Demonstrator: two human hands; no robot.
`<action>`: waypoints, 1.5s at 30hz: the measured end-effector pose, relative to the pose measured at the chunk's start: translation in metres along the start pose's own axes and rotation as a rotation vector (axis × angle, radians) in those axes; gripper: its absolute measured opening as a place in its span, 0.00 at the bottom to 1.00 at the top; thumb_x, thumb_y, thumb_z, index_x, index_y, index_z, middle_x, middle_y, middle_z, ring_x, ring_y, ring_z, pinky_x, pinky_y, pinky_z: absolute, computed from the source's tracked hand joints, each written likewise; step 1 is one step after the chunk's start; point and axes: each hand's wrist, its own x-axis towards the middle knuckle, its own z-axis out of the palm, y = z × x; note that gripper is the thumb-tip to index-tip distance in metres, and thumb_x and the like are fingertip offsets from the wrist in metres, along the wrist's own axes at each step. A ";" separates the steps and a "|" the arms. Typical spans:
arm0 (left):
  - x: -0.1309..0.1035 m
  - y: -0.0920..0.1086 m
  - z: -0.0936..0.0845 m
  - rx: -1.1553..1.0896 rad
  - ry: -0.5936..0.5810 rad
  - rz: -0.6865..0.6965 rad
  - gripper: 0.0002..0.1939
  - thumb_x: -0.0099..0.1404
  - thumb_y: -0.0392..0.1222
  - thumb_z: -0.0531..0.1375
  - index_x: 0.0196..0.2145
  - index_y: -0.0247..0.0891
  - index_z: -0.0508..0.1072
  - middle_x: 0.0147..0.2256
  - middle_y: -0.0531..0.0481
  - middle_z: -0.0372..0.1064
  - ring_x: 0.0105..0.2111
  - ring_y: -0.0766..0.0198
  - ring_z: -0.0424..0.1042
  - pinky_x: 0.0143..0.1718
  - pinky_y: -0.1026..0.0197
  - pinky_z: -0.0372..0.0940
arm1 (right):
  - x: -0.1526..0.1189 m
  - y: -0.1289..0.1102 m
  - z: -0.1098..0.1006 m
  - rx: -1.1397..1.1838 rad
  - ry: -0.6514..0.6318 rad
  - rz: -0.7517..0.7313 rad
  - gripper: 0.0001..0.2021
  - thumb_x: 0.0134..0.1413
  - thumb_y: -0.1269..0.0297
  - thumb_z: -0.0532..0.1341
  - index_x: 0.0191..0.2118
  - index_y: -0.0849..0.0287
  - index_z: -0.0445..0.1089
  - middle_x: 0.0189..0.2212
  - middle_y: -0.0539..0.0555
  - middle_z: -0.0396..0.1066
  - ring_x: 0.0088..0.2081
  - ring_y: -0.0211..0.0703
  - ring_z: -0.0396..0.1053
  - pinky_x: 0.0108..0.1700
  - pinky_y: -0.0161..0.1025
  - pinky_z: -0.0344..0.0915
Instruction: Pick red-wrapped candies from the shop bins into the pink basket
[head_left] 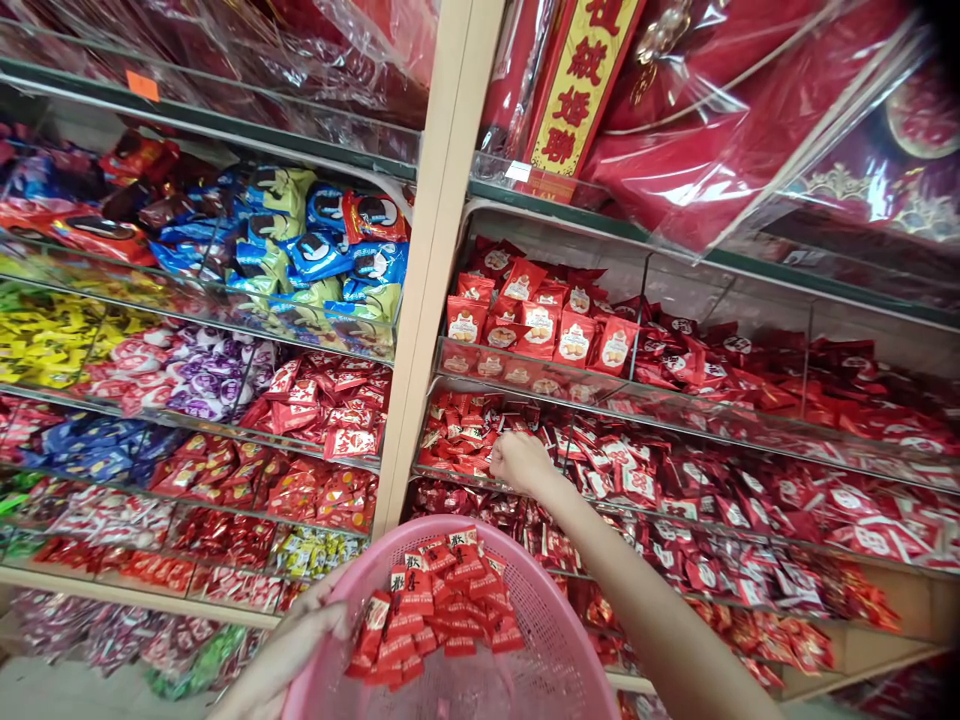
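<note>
My left hand (311,625) is closed on the left rim of a pink plastic basket (559,605) with perforated sides. Inside the basket lies a heap of small red-wrapped candies (450,600), some with black characters on a pale patch. My right hand (523,463) is closed, fingers curled, at a shelf compartment of similar red candies (457,425), beyond the basket. Whether anything is in its fingers is hidden.
A pale wooden post (427,270) divides the shelves. Red packets (574,335) fill the bin above my right hand; blue packets (319,250) lie left of the post. Clear plastic fronts edge the compartments. Large red wrapped goods (690,130) overhang at upper right.
</note>
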 end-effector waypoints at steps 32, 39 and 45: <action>-0.007 0.003 0.004 -0.058 0.012 -0.002 0.37 0.40 0.29 0.53 0.52 0.38 0.69 0.25 0.55 0.72 0.18 0.67 0.62 0.21 0.66 0.59 | 0.019 0.005 0.030 0.661 0.245 -0.097 0.06 0.48 0.71 0.55 0.27 0.63 0.70 0.19 0.49 0.69 0.23 0.36 0.66 0.29 0.30 0.59; -0.003 0.001 0.005 -0.059 0.001 -0.015 0.37 0.39 0.30 0.54 0.52 0.35 0.69 0.24 0.54 0.71 0.18 0.65 0.62 0.20 0.65 0.58 | 0.016 0.004 0.018 0.683 0.382 -0.114 0.07 0.48 0.70 0.53 0.25 0.60 0.67 0.19 0.49 0.66 0.22 0.36 0.62 0.28 0.32 0.57; -0.001 0.001 0.006 -0.048 -0.011 0.002 0.39 0.38 0.29 0.53 0.53 0.35 0.67 0.25 0.53 0.71 0.19 0.65 0.61 0.21 0.65 0.58 | -0.018 -0.015 -0.013 0.913 0.448 -0.089 0.04 0.46 0.67 0.56 0.25 0.59 0.66 0.18 0.46 0.63 0.20 0.34 0.59 0.24 0.31 0.56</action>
